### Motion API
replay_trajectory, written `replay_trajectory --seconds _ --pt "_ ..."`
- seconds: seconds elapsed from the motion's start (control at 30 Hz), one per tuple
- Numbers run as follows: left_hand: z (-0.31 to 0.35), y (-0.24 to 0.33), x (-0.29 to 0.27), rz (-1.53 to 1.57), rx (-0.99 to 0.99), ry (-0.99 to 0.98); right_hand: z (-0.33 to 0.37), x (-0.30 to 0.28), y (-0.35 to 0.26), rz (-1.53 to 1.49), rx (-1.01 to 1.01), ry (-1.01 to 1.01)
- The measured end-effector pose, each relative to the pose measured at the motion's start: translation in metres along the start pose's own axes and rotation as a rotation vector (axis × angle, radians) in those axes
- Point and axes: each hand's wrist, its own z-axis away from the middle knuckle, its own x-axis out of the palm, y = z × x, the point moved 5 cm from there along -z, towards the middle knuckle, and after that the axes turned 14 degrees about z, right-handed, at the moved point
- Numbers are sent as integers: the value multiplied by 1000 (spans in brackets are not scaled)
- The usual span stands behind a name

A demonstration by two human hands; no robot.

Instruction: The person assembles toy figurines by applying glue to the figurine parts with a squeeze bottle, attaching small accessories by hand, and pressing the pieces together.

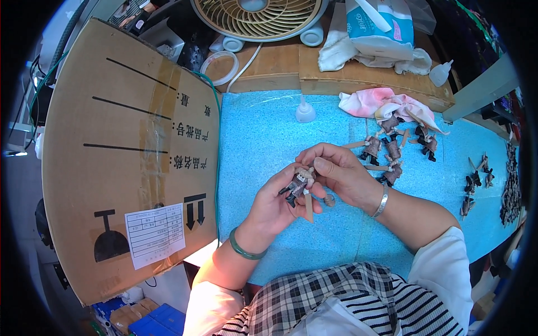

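Over the blue work surface [252,134], my left hand [268,203] is closed round a small figurine [298,183] with a grey-brown body and black legs. A flat tan piece [309,208] sticks out from it toward me. My right hand [350,175] pinches at the figurine's upper end with thumb and fingers; the exact contact is partly hidden. Just below the right fingers shows a small roundish brownish piece [329,199], and I cannot tell whether it is held or lying down. Several similar figurines [392,148] lie to the right of my hands.
A large cardboard box [129,185] stands along the left. Ahead are a small white squeeze bottle [305,111] and a pink-stained cloth [372,102]. A fan [258,19] and a tissue pack [376,28] stand on the wooden ledge [274,73]. More dark figurines [510,187] lie far right.
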Motion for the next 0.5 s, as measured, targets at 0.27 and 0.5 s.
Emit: replay_trajectory --seconds 0.27,0.5 --pt "-1 -2 -2 80 -60 25 0 1 -1 13 -42 -20" --pt "0 -2 -8 14 -14 142 0 4 -4 55 -44 -31"
